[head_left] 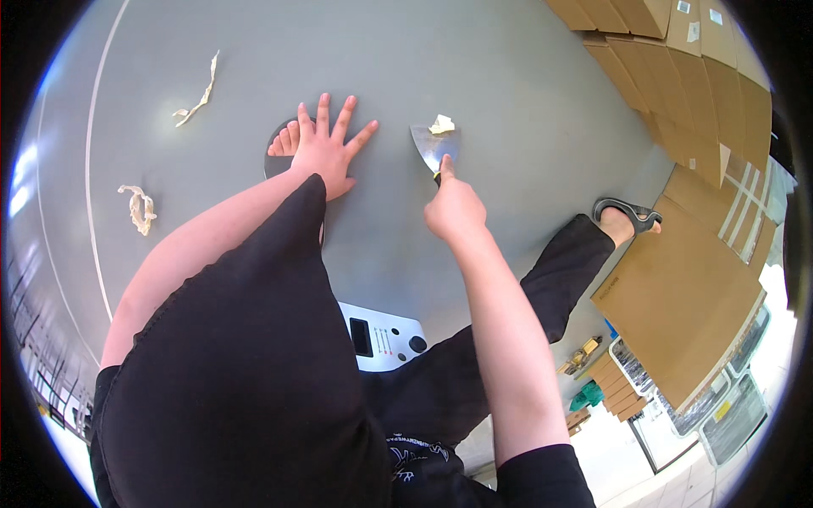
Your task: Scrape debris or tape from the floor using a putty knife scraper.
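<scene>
My right hand [457,208] is wrapped round the handle of a putty knife [434,148], its index finger stretched along the tool. The wide metal blade lies low over the grey floor [377,51], with a crumpled cream scrap [441,124] at its front edge. The handle is mostly hidden in my fist. My left hand [326,155] has its fingers spread wide, palm down, beside the toes of my left foot [284,140] in a dark sandal. Whether the palm presses on the floor cannot be told. Nothing shows in that hand.
Two twisted cream strips, a long strip [203,95] and a curled strip [140,210], lie on the floor at left. A white device [383,337] with a dark screen and knob stands near my legs. Cardboard boxes [677,85] and a flat cardboard sheet [677,292] are at right.
</scene>
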`<state>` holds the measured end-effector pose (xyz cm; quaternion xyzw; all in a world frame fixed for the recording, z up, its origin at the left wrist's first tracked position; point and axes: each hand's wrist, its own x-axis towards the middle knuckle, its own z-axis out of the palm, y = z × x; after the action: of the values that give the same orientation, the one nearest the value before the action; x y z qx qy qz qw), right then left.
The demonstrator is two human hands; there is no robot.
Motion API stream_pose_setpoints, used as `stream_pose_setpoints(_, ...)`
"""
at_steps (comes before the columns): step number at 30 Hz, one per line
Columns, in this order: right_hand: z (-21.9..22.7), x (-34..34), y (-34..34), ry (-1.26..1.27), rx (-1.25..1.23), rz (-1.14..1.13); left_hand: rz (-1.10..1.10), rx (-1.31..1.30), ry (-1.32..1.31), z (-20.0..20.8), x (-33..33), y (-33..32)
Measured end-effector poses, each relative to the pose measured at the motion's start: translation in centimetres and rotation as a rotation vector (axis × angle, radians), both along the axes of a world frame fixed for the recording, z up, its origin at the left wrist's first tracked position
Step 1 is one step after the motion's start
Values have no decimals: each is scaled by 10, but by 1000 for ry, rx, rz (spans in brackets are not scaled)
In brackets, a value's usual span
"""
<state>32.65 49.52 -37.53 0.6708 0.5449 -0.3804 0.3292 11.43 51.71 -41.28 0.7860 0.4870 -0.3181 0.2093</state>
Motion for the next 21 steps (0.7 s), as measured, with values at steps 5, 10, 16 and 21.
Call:
stream_pose_setpoints(5,2,0,-34,9,-1,41,15,16,37,-1,-5,2)
stream_pose_setpoints(10,-1,-7,-35,13,-30,18,-11,13,1,-1,2,1)
stream_pose_setpoints(16,2,-14,-17,42,10,-34,-6,19,35,0,-2,-1)
stream_pose_setpoints(21,4,-13,-47,11,-34,-46,-20,-2,27,0,5,2)
